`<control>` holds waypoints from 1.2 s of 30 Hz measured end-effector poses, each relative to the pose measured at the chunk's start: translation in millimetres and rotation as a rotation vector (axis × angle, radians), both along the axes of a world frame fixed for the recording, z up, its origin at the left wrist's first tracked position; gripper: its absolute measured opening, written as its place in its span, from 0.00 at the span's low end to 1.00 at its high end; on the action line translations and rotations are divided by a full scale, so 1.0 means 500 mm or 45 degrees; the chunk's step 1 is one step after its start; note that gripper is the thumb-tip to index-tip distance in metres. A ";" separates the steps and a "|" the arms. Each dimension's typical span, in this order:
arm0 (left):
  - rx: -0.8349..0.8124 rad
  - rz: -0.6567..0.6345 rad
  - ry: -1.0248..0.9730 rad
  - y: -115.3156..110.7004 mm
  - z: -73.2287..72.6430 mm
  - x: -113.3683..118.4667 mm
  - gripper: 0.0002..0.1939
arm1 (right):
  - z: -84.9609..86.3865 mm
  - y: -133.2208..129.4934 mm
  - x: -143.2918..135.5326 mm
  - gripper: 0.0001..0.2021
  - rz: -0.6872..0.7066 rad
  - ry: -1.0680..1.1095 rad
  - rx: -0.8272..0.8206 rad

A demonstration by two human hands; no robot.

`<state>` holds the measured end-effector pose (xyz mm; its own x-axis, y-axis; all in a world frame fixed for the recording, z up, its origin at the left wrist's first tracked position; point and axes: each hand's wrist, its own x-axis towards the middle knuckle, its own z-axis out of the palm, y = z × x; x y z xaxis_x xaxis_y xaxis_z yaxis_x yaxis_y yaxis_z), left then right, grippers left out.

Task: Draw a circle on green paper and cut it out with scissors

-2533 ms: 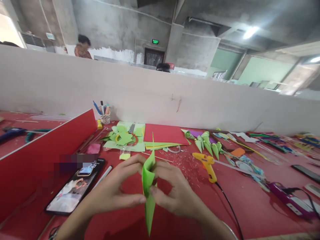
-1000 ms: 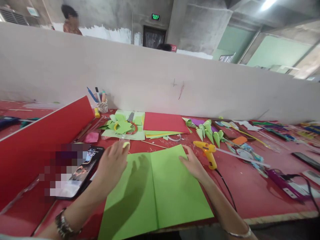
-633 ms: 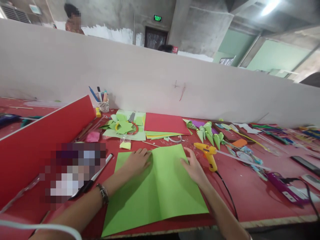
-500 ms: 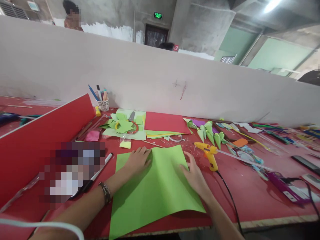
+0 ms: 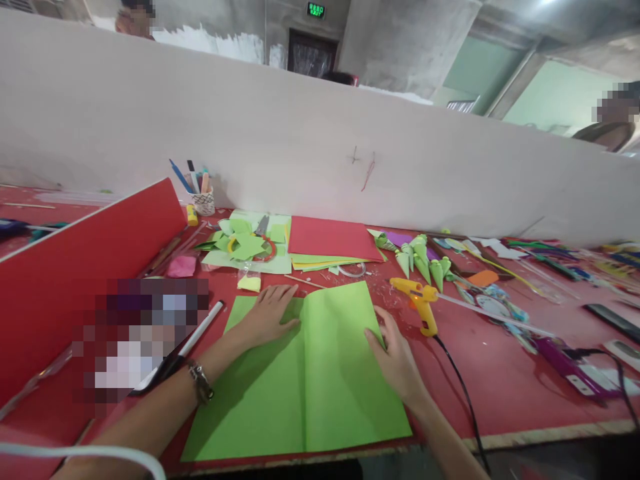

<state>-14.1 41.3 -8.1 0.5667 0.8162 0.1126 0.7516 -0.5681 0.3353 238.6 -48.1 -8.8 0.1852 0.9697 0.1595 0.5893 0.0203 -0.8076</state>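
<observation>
A large sheet of green paper [image 5: 345, 380] lies in front of me, with a fold line running down its middle. My left hand [image 5: 267, 317] rests on the upper left half, fingers stretched out and pressing on the sheet. At the right edge, my right hand [image 5: 393, 350] holds the paper, the thumb on top and fingers at or behind the edge. The right half is slightly raised along the crease. Just right of that hand lies a yellow hot glue gun [image 5: 421, 305] with a clear glue stick in it.
Scissors [image 5: 265, 250] lie among green paper scraps at the back left. Red paper [image 5: 330, 239] tops a stack behind my sheet. Small green paper cones [image 5: 420, 257] lie right of it. A marker [image 5: 200, 330], a pen cup [image 5: 203, 202] and a purple power strip [image 5: 570, 370] flank the workspace.
The paper has turned slightly and its left half now lies flatter, with a sharper crease showing in the middle. Both hands stay on about the same spots. The view has tilted a little.
</observation>
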 end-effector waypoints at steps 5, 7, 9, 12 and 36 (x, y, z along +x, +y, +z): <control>-0.210 0.007 -0.339 0.012 0.013 0.005 0.30 | 0.036 -0.002 -0.003 0.19 0.086 -0.018 0.064; -0.276 0.009 -0.407 0.015 0.024 0.008 0.26 | 0.061 0.004 -0.002 0.17 0.148 -0.020 0.091; -0.333 -0.034 -0.434 0.019 0.037 0.007 0.19 | 0.091 0.010 0.002 0.14 0.203 -0.006 0.078; -0.421 -0.083 -0.501 0.023 0.062 0.002 0.14 | 0.139 0.008 0.007 0.13 0.329 0.137 0.042; 0.245 -0.082 -0.096 -0.105 0.243 -0.038 0.10 | 0.238 0.054 -0.108 0.12 0.953 -0.716 0.121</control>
